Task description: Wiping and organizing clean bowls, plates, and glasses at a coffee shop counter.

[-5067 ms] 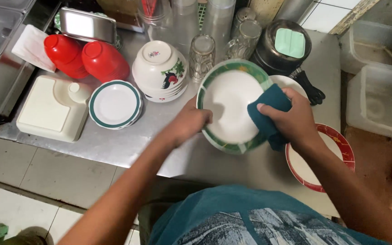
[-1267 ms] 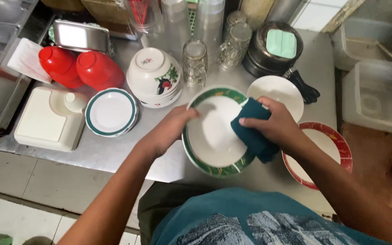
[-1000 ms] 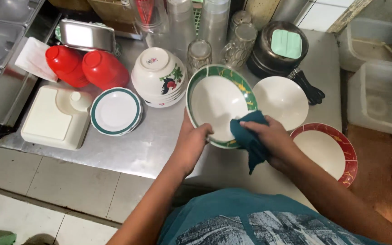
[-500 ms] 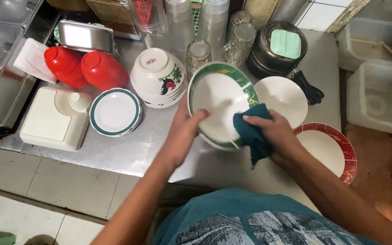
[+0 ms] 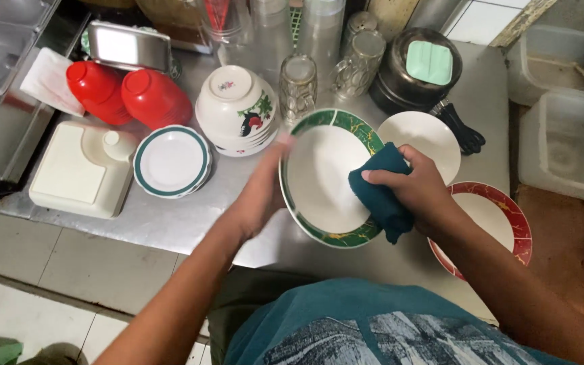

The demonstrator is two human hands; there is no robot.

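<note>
The left hand grips the green-rimmed plate by its left edge, fingers closed over the rim, holding it tilted up off the steel counter. The right hand is clamped on a dark teal cloth, pressing it against the plate's right inner face — thumb on top, the cloth bunched beneath the palm.

By the look of it, the step in hand is wiping the plate's face dry; the cloth sits at the right rim, so the middle and the left side nearest the holding fingers may need a pass. A next move would call for turning the plate within the left grip while the cloth sweeps round, keeping the hold firm, since the plate hangs over the counter's front edge.

Just beyond the cloth hand lies a white plate, and under its wrist a red-rimmed plate. Left of the holding hand stand stacked bowls and small green-rimmed saucers.
</note>
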